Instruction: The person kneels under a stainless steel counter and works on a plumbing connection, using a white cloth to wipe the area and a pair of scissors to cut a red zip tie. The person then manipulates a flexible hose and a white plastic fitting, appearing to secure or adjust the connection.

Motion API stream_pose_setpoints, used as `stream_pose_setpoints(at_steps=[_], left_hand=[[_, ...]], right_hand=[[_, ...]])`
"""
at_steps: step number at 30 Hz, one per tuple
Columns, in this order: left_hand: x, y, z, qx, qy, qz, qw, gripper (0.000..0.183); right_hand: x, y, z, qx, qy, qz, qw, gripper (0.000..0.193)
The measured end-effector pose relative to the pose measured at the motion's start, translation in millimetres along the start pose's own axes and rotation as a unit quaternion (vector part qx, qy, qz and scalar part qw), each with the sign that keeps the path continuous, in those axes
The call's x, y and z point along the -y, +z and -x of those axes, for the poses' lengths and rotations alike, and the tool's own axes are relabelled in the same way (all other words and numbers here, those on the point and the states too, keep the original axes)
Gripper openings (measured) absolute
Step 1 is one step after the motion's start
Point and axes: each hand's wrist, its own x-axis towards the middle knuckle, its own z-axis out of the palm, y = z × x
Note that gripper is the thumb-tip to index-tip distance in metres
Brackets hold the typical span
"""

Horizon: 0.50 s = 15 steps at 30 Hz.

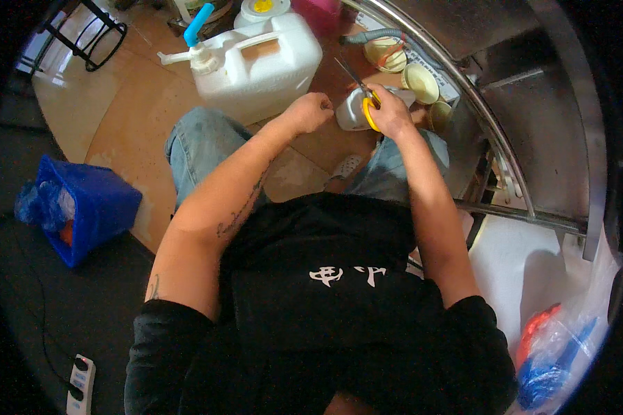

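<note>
On the tiled floor (135, 111) stands a white jerrycan (291, 66), a smaller white container (351, 114) nearer the floor's right edge. The left hand (311, 113) is curled closed, contents indiscernible; the right hand (393, 113) clasps yellow-handled scissors (367, 109) over the container.

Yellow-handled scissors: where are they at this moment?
In the head view, the yellow-handled scissors are in the right hand, above and right of centre, to the right of the large white jerrycan.
</note>
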Motion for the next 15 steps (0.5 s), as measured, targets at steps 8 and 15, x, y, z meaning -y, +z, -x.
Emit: stream_pose_setpoints(at_steps=[8, 15], left_hand=[[-27.8, -39.9, -19.1, 0.071, 0.032, -0.070, 0.994, 0.033], [-12.5, -49.8, -27.8, 0.053, -0.038, -0.110, 0.992, 0.031]], right_hand=[[-19.6, 11.5, -27.1, -0.012, 0.086, 0.072, 0.994, 0.044], [-155.4, 27.9, -160.5, 0.169, 0.197, 0.147, 0.955, 0.043]])
